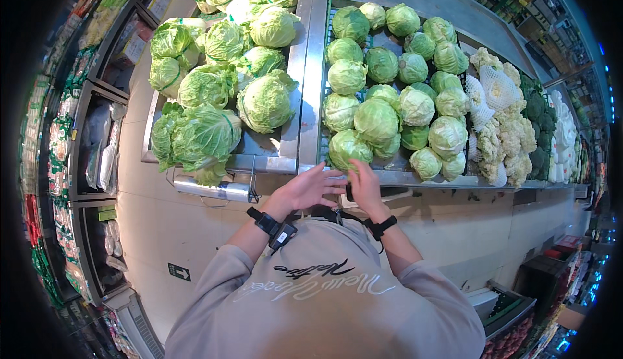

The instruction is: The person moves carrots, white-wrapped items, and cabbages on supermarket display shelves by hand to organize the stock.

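Observation:
Both my hands are raised in front of my body at the near edge of a metal produce display (pixel 413 180). My left hand (pixel 311 188) is spread with its fingers apart and holds nothing. Close on its right, my right hand (pixel 365 186) has its fingertips by the lower edge of a green cabbage (pixel 349 147); whether they touch it I cannot tell. More round cabbages (pixel 377 119) lie in the bin ahead. Leafy napa-type cabbages (pixel 202 135), some bound with green bands, are heaped in the left bin.
A metal divider (pixel 307 77) separates the bins. Cauliflowers (pixel 506 137), some in white foam nets, and broccoli (pixel 538 116) lie to the right. A roll of plastic film (pixel 214 188) hangs at the left bin's front. Shelves with packaged goods (pixel 63 130) stand far left.

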Demonstrator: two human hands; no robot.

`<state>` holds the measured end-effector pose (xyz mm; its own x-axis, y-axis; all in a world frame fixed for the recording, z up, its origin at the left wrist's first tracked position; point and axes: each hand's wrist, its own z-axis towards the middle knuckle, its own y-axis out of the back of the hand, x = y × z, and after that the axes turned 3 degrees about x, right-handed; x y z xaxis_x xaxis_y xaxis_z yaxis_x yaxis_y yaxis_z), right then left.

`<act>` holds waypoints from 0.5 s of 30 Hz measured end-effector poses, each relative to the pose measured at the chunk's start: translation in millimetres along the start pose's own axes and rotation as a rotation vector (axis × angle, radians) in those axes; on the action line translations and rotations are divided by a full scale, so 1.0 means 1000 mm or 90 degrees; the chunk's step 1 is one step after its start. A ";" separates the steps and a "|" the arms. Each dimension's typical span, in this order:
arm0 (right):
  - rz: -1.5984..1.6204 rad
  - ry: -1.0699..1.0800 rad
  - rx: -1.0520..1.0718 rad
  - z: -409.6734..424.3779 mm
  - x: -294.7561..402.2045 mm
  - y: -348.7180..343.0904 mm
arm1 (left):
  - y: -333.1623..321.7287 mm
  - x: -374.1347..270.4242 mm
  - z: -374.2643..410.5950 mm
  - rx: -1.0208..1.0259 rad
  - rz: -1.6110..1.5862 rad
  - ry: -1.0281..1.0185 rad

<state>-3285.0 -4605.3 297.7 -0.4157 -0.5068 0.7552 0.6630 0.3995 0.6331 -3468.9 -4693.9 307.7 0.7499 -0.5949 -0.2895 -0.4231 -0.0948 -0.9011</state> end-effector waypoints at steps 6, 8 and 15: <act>-0.055 -0.345 -0.015 -0.071 -0.134 0.013 | 0.020 -0.005 -0.034 -0.053 -0.029 -0.107; 0.177 -0.630 -0.045 -0.092 -0.169 0.011 | 0.027 -0.004 -0.049 -0.103 -0.069 -0.149; 0.710 -0.971 -0.238 -0.100 -0.184 0.018 | 0.062 0.025 -0.098 -0.221 -0.145 -0.272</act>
<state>-3134.2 -4581.6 153.6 0.2529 0.9018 0.3505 0.9673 -0.2425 -0.0742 -3525.5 -4792.8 276.4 0.9493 -0.1614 -0.2698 -0.3144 -0.4808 -0.8185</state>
